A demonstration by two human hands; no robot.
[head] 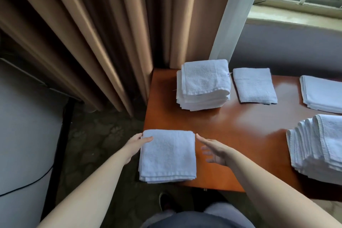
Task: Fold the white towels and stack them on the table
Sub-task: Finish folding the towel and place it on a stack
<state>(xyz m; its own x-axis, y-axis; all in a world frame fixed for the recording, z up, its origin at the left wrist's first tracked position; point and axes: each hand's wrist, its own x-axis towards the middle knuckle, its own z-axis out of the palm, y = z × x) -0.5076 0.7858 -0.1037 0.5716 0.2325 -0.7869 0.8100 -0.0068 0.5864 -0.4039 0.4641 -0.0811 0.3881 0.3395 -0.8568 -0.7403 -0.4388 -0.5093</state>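
Observation:
A folded white towel [168,155] lies at the near left corner of the brown table [231,126]. My left hand [136,144] touches its far left corner, thumb lying on top of the cloth. My right hand [212,151] hovers just right of the towel with fingers spread, its fingertip close to the far right corner. A stack of folded towels [202,85] stands at the far left of the table.
A single folded towel [254,85] lies beside the stack. Another towel [322,92] lies at the far right and a slanted pile of towels [318,144] at the right edge. Tan curtains [92,33] hang behind. A white appliance [24,126] stands on the left.

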